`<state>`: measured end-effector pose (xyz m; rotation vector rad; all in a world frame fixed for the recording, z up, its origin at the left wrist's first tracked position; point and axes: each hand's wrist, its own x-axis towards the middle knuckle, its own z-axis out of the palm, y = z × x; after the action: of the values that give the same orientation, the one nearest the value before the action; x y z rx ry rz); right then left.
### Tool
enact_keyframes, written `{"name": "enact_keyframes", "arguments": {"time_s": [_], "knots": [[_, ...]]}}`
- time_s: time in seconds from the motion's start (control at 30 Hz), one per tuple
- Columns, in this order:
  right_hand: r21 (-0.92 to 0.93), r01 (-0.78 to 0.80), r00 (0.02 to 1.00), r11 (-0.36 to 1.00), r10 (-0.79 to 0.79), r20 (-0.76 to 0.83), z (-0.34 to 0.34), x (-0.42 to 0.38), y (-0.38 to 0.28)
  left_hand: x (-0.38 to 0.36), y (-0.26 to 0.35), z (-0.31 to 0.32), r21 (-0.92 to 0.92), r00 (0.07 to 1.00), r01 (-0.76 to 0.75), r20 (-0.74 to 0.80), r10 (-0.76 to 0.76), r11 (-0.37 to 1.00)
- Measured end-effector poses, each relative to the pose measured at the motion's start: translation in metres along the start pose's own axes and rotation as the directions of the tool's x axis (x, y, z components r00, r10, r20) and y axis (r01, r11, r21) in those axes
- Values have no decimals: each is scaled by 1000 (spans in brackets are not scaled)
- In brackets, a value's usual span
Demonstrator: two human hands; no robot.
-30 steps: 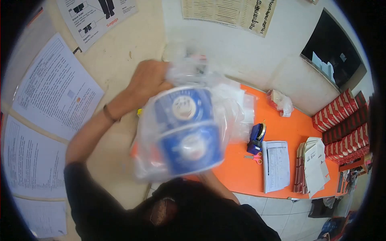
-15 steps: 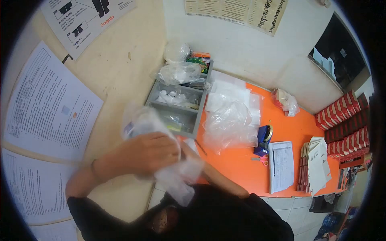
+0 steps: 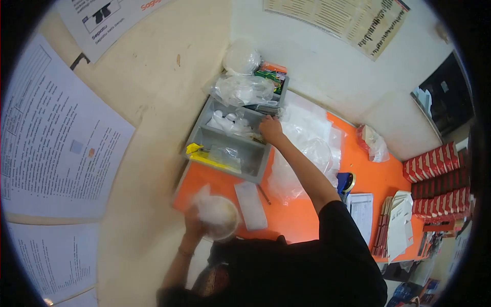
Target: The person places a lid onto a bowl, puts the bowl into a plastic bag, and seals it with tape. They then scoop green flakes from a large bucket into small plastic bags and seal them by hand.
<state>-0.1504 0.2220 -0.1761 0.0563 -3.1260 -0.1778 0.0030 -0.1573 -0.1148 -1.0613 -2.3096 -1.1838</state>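
Note:
My left hand (image 3: 190, 226) is low at the near-left corner of the orange table (image 3: 302, 215), shut on a plastic-wrapped round bowl (image 3: 217, 215) that is blurred by motion. My right hand (image 3: 270, 128) reaches far forward to the grey compartment tray (image 3: 225, 171) and rests at the right edge of its middle compartment, next to small white pieces (image 3: 227, 123). Whether its fingers hold anything is unclear. The near compartment holds a yellow item (image 3: 197, 150) and a clear bag.
Clear plastic bags (image 3: 309, 148) lie right of the tray and a white flat packet (image 3: 250, 204) near it. Further right are a blue tape dispenser (image 3: 346, 181), papers (image 3: 363, 215), flat cartons (image 3: 399, 225) and stacked red boxes (image 3: 440, 174). Printed sheets cover the left wall.
The bagged blue bowls came down from in front of my face to the table's near-left corner in my left hand. My right hand let go and reached out to the grey tray.

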Motion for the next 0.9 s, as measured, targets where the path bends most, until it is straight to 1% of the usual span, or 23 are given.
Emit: {"name": "enact_keyframes", "arguments": {"time_s": [0.03,0.07,0.1,0.13,0.2,0.23,0.27,0.3,0.33,0.37,0.4,0.43,0.5,0.53,0.6,0.67,0.7,0.73,0.77,0.8,0.83,0.87,0.9], "knots": [[-97,-7,997,995,14,72,-2,5,-5,-17,-7,6,-134,994,106,35,-102,985],[-193,-6,989,981,34,141,-3,8,-12,-31,-15,17,-196,986,165,56,-157,967],[-193,9,989,981,19,144,-1,9,-17,-44,-22,27,-256,975,223,76,-211,941],[-199,-2,993,980,26,117,3,8,-20,-45,-18,44,-202,960,270,-22,-281,941],[-201,-1,995,980,21,94,12,11,-21,-43,-1,65,-147,928,332,-128,-351,932],[-153,-32,992,988,51,119,15,13,-20,-16,24,60,-116,928,310,-179,-327,944],[-106,-67,985,992,83,149,20,12,-19,-12,31,58,-100,927,302,-202,-317,948],[-85,-39,994,996,48,99,7,5,-19,-8,37,56,-84,925,295,-224,-306,952],[-84,-37,994,996,46,104,4,1,-18,-16,35,56,-12,963,238,-125,-238,971],[-51,-50,998,997,52,44,0,-2,-18,-23,33,58,52,986,169,-16,-168,984],[-15,-65,998,998,64,-16,-4,-5,-16,-33,28,64,51,986,168,-8,-168,984],[-10,-73,997,997,72,-13,-8,-8,-14,-43,20,72,14,975,222,-11,-222,975],[49,-73,997,996,75,-34,-18,-13,-9,-47,17,73,-20,964,267,2,-267,963],[60,-87,996,994,89,-28,-20,-15,-5,-41,18,69,-13,969,246,1,-246,969],[-20,-73,975,997,67,-214,-20,-28,-1,-35,23,63,-1,974,224,17,-224,974],[26,-105,985,994,107,-137,-51,-42,-1,-37,27,57,13,976,214,49,-215,977],[15,-100,970,995,101,-219,-55,-50,2,-37,26,57,16,973,219,74,-219,976],[2,-97,949,995,93,-302,-64,-61,2,-36,23,57,28,979,193,67,-195,981],[15,-109,951,994,109,-288,-72,-77,0,-36,23,57,39,984,166,59,-168,985],[261,-110,885,959,214,-413,-92,-96,-6,-34,24,56,39,983,164,75,-166,986],[486,-67,795,871,341,-502,-109,-115,-15,-29,29,53,41,970,213,110,-217,976],[492,-78,794,867,353,-495,-119,-137,-27,-25,35,48,45,953,262,145,-266,964],[702,-51,765,710,480,-430,-129,-161,-41,-20,44,42,44,953,257,154,-261,965]]}}
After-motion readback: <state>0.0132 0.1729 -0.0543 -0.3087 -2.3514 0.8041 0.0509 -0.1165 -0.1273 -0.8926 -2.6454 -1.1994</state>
